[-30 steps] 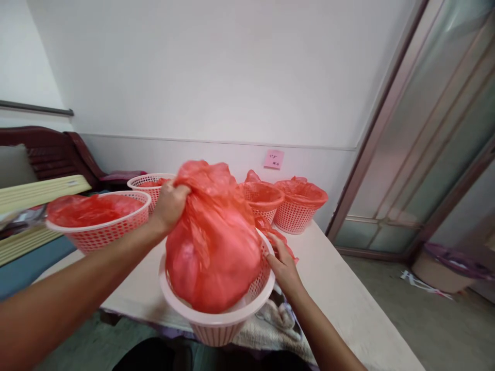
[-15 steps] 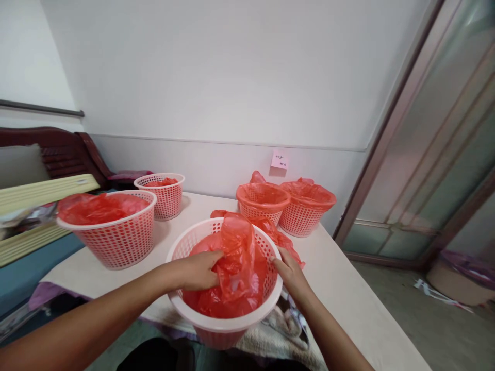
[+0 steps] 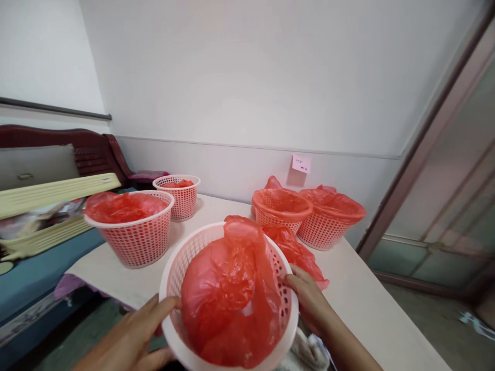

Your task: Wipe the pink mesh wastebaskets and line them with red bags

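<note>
A white perforated plastic basket (image 3: 167,288) is close in front of me, tilted toward me. Crumpled inside it lies a red plastic bag (image 3: 232,293), one fold of which reaches over the far rim. My left hand (image 3: 135,330) grips the basket's left side, fingertips over the rim. On the right rim my right hand (image 3: 307,296) is closed, its thumb inside and its fingers around the outer wall. More loose red plastic (image 3: 296,252) lies on the table just behind the basket.
Two baskets holding red bags, a larger one (image 3: 141,242) and a smaller one (image 3: 185,201), stand left on the white table (image 3: 371,299). Back right are two baskets (image 3: 276,206) (image 3: 328,226) with red bags folded over their rims. A pink note (image 3: 301,164) sticks to the wall.
My left hand has come out of the red bag and moved to the basket's left rim. The basket has come nearer and tilted toward me. My view has shifted left.
</note>
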`<state>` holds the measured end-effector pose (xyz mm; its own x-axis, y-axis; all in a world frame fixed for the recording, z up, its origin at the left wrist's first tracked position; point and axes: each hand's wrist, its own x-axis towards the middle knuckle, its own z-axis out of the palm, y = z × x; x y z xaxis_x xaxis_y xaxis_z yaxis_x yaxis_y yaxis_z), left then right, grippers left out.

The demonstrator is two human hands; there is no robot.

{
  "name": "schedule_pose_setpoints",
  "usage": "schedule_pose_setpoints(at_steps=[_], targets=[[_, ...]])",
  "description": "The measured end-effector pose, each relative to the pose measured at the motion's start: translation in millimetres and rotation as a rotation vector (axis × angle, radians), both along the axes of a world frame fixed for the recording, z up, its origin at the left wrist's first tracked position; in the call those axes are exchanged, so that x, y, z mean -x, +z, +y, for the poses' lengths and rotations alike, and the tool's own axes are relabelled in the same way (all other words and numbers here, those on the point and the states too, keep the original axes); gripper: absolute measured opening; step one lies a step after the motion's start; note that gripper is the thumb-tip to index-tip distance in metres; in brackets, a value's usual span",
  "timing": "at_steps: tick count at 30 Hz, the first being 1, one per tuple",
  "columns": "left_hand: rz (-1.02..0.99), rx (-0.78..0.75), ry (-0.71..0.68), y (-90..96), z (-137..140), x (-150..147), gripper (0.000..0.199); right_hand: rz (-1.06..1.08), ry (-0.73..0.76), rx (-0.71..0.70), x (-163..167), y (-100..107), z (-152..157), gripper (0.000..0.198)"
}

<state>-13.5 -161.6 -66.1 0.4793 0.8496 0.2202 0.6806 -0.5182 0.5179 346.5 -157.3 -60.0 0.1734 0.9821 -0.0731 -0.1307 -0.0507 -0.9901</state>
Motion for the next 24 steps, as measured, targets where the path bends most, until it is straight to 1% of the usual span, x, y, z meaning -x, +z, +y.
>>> schedule_pose_setpoints(at_steps=[2,3,5,7,9,12,15,17,20,22,24], targets=[[-0.072,-0.037,0.028,7.9,15.6,-4.6,0.017,0.065,0.039,-0.023,4.8,-4.3,10.8,0.018],[-0.108,-0.057,0.051,11.9,24.0,-5.7,0.011,0.104,0.068,-0.036,5.3,-8.2,16.9,0.024],[-0.173,-0.126,0.114,19.0,41.5,-4.6,0.014,0.167,0.093,-0.055,3.5,-21.6,30.1,0.036],[-0.215,-0.202,0.197,26.1,59.8,-2.3,0.014,0.146,0.057,-0.051,1.1,-43.5,43.0,0.044],[-0.231,-0.248,0.253,35.4,80.1,-3.9,0.015,0.009,0.010,-0.060,2.2,-72.7,53.0,0.047],[-0.229,-0.328,0.304,54.8,118.6,-19.3,0.016,-0.296,0.006,-0.147,12.6,-121.2,59.9,0.041],[-0.226,-0.461,0.343,73.4,170.5,-44.7,0.020,-0.523,0.020,-0.225,26.2,-162.0,61.9,0.031],[-0.191,-0.524,0.362,80.7,210.7,-61.4,0.023,-0.633,0.046,-0.259,32.4,-179.9,64.9,0.029],[-0.091,-0.542,0.433,79.9,271.9,-82.6,0.027,-0.792,0.095,-0.294,35.4,-191.8,73.2,0.027],[-0.054,-0.527,0.453,71.4,309.0,-95.2,0.030,-0.882,0.129,-0.318,33.8,-193.3,77.9,0.025],[-0.026,-0.502,0.460,58.0,341.2,-107.3,0.031,-0.938,0.147,-0.346,30.1,-194.0,78.9,0.024]])
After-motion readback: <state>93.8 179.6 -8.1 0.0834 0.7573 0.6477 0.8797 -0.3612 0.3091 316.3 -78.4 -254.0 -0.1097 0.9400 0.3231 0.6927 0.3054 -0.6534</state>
